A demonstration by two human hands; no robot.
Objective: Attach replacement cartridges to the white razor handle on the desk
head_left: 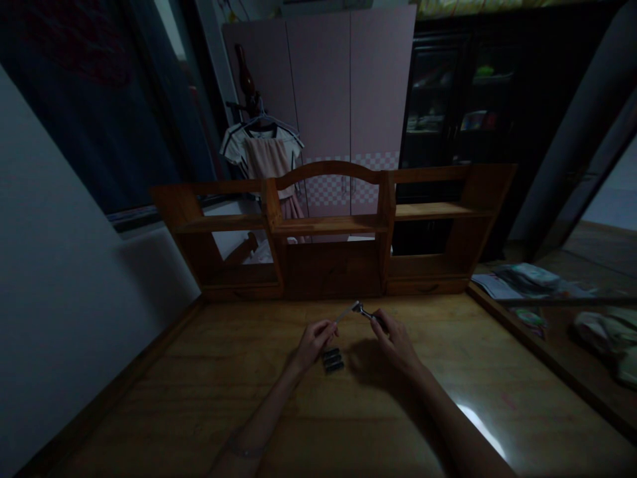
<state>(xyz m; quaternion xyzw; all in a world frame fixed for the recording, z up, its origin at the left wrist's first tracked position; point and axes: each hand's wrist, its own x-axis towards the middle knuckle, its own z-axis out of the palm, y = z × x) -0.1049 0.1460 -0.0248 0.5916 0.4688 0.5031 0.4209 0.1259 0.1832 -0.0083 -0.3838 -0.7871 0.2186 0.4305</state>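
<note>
My left hand (313, 340) is closed on a thin whitish stick (347, 312), which points up and to the right. Its far end meets, or nearly meets, the metal head of a razor-like tool (365, 312); contact is hard to make out. That tool has a shiny neck and a dark handle, and my right hand (395, 338) is wrapped round the handle. On the wooden table just below my left hand lie several small dark, glossy oblong pieces (333, 360), side by side in a short stack-like row. Their kind is too dim to tell.
A wooden shelf unit (331, 226) stands along the table's far edge. A white wall (74, 265) borders the left. On the right, past the raised wooden table edge (542, 358), lie papers (497, 285) and a pale cloth bundle (604, 338). Light is dim.
</note>
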